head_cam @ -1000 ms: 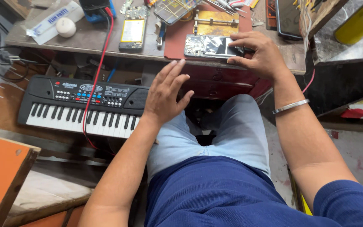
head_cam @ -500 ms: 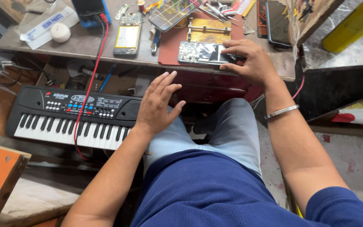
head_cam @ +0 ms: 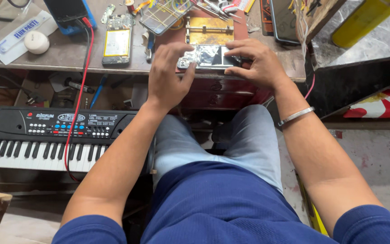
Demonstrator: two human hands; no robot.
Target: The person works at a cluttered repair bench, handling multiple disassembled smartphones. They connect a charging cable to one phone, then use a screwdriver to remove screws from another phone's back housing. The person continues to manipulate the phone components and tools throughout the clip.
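An opened phone (head_cam: 206, 56) with a shiny metal inside lies at the front edge of the workbench (head_cam: 68, 56). My right hand (head_cam: 256, 63) rests on its right end, fingers curled over it and pinning it down. My left hand (head_cam: 168, 77) has come up to the phone's left end, thumb touching the corner near the camera, fingers raised and apart. A silver bangle (head_cam: 296, 116) sits on my right wrist.
A second opened phone with a yellow battery (head_cam: 117, 40) lies left of it. A brass holding jig (head_cam: 209, 30), a screen part (head_cam: 161, 16) and tools sit behind. A black toy keyboard (head_cam: 59, 140) with a red wire (head_cam: 80, 95) stands lower left. A yellow can (head_cam: 362, 20) is at right.
My left hand has lifted off my left knee and moved up to the left end of the phone. My right hand stayed on the phone. The view shifted closer to the bench.
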